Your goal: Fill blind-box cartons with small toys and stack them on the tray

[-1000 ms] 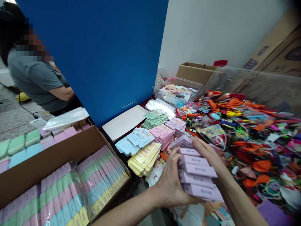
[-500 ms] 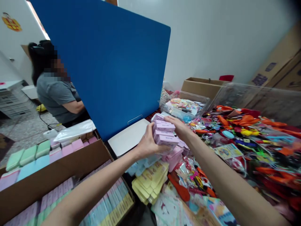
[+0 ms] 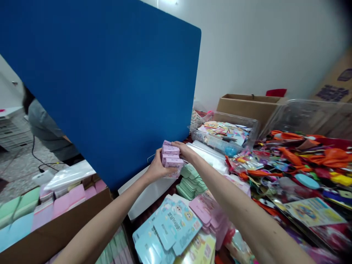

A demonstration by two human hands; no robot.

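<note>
No wording can be read anywhere in this view. The lilac boxes (image 3: 170,156) between the left hand (image 3: 157,168) and right hand (image 3: 187,151) show small printed labels, too tiny to make out. The pale blue cards (image 3: 176,223) on the bench carry a cartoon figure and lettering, blurred past reading. The yellow cards (image 3: 202,249) have small print, also illegible. A dark printed panel on the cardboard carton (image 3: 332,93) at upper right is smeared, and the colourful printed card (image 3: 313,212) shows no legible text.
</note>
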